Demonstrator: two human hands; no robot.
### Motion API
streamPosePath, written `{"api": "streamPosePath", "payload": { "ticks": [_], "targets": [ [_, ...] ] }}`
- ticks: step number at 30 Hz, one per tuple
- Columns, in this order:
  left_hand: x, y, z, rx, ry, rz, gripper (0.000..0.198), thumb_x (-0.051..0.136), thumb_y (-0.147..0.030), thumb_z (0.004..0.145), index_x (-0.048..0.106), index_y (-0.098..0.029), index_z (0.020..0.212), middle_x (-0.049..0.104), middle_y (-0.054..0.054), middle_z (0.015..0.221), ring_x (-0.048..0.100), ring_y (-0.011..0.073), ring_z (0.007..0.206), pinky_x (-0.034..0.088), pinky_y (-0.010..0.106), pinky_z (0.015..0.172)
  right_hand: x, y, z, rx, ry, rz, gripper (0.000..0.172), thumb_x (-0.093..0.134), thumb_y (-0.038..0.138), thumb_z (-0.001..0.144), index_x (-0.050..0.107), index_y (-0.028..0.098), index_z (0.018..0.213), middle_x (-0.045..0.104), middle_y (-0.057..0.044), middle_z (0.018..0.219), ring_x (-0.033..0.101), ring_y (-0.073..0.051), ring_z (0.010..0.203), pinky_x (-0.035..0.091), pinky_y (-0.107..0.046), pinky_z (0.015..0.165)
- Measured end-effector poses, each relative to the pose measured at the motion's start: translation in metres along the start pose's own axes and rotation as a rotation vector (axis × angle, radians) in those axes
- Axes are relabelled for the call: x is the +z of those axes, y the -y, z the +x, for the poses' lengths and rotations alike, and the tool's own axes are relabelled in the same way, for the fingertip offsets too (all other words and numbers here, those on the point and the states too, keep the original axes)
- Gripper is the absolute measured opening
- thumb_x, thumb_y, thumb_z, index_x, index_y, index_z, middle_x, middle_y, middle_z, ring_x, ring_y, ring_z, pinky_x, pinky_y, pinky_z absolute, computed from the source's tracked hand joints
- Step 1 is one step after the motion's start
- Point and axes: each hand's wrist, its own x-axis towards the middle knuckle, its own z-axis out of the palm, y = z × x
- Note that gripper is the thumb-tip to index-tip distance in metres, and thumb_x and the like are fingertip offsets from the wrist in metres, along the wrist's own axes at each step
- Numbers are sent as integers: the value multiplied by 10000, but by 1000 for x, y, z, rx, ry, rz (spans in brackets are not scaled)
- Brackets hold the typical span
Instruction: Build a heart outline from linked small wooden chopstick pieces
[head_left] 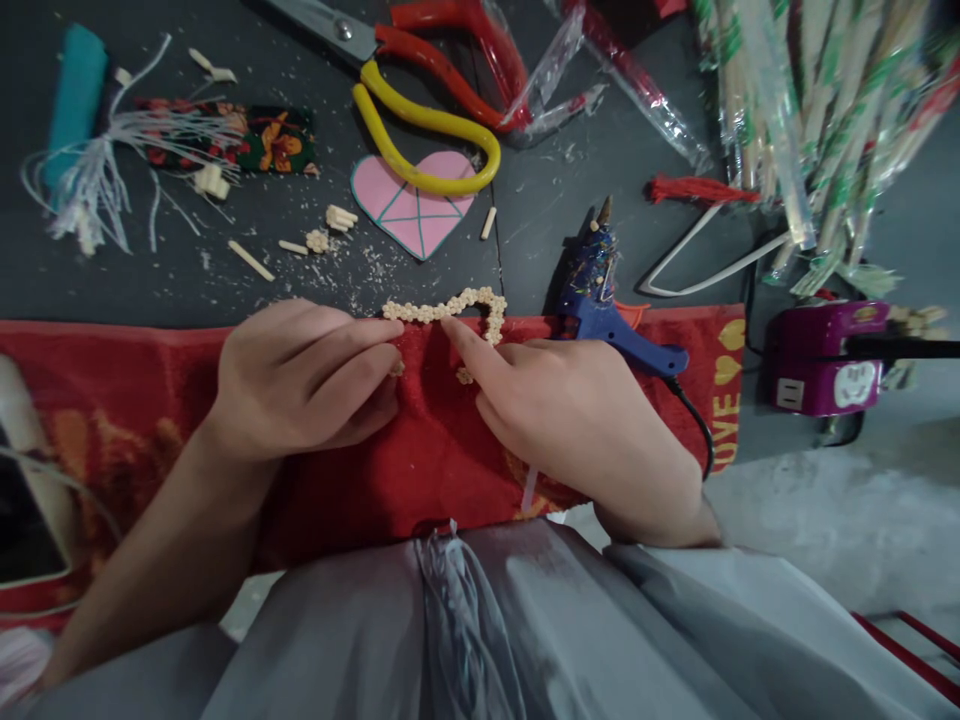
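Partly hidden, the stick strip lies at the cloth's far edge, about mid-width. It's a curved row of tiny pale stick ends, bent like half a heart. Both hands cover its lower part, so the full outline can't be made out.

The left hand rests on the cloth w/ fingers narrow and bunched, tips at the strip's left end. A small pale bit shows at the tips, but I can't tell if it's gripped. The right hand has its index stretched out, tip touching the strip. Its other fingers are curled, w/ nothing seen in them, and another pale bit peeks out under the index.

A glue gun lies across the cloth's far edge, just right of the right hand, cord running under the wrist.

On the board beyond lie a pink heart w/ scissors partly over it. Wrapped sticks are cut off at the far right corner.

A phone is cut off at the cloth's left edge.

Writing: yellow "OVE" at the cloth's right edge, 1st letter out of view. The purple box has a white label, too small to read.
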Motion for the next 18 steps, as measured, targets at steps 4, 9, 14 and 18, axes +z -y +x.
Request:
{"api": "streamPosePath", "payload": {
  "ticks": [4, 9, 14, 18],
  "targets": [
    [0, 0, -1, -15, 4, 9, 183, 683, -162, 875, 577, -207, 1016, 782, 78, 1010, 678, 217, 707, 514, 391, 594, 0, -1, -1, 3, 3, -6, 579, 466, 156, 1014, 421, 195, 1590, 773, -66, 809, 701, -173, 653, 163, -303, 470],
    [0, 1, -3, -32, 5, 25, 192, 666, -187, 888, 570, -228, 1049, 780, 52, 1029, 692, 211, 733, 526, 384, 628, 1, -1, -2, -2, -13, -11, 573, 471, 154, 1011, 434, 192, 1581, 771, -62, 796, 700, -175, 649, 166, -301, 471],
    [0, 0, -4, -51, 25, 21, 200, 647, -203, 900, 565, -243, 1079, 777, 35, 1044, 700, 210, 762, 528, 383, 638, 2, -1, -2, -5, -31, -16, 582, 470, 152, 1008, 424, 186, 1587, 769, -61, 791, 706, -177, 650, 165, -303, 473],
    [0, 1, -2, -38, 14, 18, 193, 667, -178, 885, 580, -221, 1051, 775, 67, 1033, 692, 216, 750, 525, 394, 634, 1, -1, -1, -9, -9, -9, 602, 473, 139, 999, 407, 181, 1596, 776, -70, 813, 708, -176, 658, 167, -304, 474]
  ]
}}
